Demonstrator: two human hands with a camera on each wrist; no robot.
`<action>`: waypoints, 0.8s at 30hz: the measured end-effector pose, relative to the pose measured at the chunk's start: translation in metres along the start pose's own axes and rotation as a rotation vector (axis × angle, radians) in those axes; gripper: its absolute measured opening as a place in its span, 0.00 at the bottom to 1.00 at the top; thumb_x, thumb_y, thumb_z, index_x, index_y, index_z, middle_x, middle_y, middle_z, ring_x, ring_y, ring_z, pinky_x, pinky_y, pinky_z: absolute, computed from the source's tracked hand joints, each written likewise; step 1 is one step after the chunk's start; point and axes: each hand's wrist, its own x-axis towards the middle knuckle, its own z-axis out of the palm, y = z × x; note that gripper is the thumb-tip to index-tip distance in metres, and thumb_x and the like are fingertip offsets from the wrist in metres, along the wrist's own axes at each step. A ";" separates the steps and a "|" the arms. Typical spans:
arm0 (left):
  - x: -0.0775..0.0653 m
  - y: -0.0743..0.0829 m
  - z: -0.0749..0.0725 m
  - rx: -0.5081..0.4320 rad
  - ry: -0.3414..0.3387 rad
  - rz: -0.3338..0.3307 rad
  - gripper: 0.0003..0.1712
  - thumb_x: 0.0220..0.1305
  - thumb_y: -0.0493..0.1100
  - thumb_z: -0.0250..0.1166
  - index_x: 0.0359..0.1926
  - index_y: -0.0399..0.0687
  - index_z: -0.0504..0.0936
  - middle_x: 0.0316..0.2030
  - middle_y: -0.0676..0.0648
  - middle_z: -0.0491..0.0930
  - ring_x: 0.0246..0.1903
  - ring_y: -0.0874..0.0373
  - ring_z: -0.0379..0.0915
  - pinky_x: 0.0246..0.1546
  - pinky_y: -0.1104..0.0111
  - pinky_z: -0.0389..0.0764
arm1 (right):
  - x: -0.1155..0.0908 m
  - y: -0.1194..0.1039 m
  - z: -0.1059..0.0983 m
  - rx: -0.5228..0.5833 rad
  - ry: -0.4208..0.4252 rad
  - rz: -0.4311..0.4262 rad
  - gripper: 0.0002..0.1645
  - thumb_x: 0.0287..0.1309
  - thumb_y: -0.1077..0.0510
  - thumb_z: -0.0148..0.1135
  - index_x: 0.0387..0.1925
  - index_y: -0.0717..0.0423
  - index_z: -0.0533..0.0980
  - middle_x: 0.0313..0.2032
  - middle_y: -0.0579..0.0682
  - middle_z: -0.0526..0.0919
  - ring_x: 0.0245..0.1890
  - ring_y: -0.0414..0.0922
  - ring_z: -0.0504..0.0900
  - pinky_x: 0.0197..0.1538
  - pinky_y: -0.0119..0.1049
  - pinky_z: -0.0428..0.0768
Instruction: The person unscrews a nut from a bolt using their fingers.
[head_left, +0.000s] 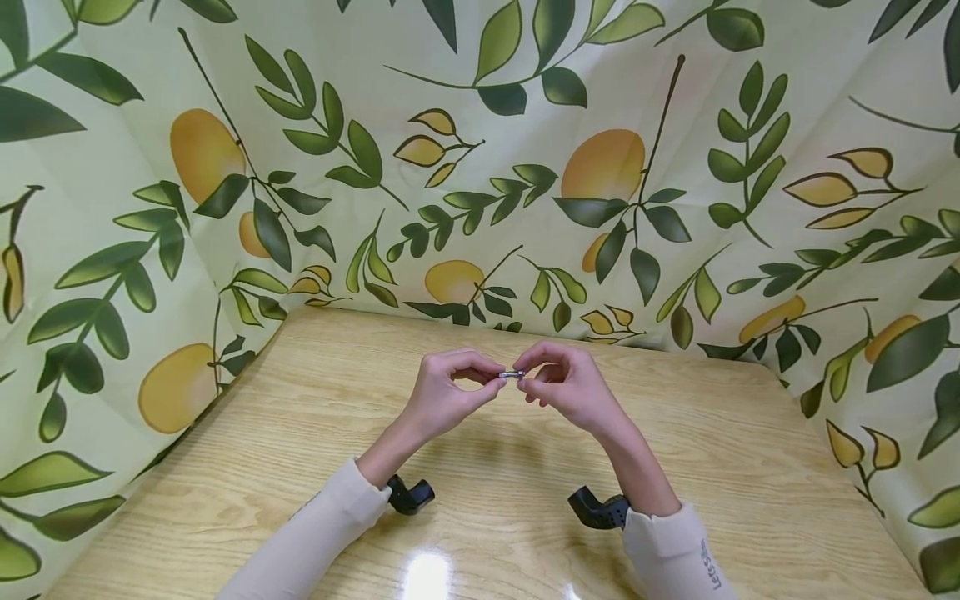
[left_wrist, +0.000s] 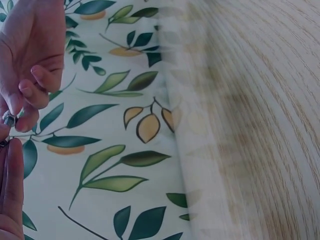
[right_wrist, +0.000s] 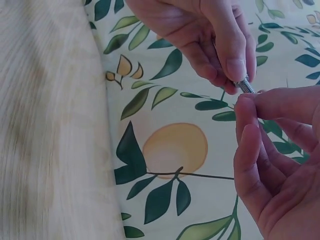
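Both hands meet over the table, fingertips close together, around a small silver threaded bolt (head_left: pixel 512 374). My left hand (head_left: pixel 442 392) pinches one end between thumb and fingertips. With thumb and index finger, my right hand (head_left: pixel 566 383) pinches the other end. Threads of the bolt (right_wrist: pixel 245 85) show in the short gap between the hands in the right wrist view. In the left wrist view, a small faceted metal piece (left_wrist: pixel 9 119) appears at the right fingertips; I cannot tell whether it is a nut or the bolt's head. Fingers hide the bolt's ends.
A light wood-grain table (head_left: pixel 300 467) lies under the hands. Behind it and along the sides hangs a cloth (head_left: pixel 480 167) printed with leaves and orange fruit. Black wrist mounts (head_left: pixel 411 497) stick out at both cuffs.
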 end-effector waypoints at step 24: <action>-0.001 -0.001 0.002 0.004 0.003 0.003 0.05 0.59 0.30 0.74 0.36 0.40 0.90 0.34 0.43 0.90 0.31 0.57 0.88 0.36 0.67 0.91 | -0.001 -0.003 0.001 -0.002 0.026 0.052 0.09 0.58 0.66 0.71 0.41 0.61 0.84 0.36 0.57 0.86 0.24 0.40 0.82 0.27 0.32 0.81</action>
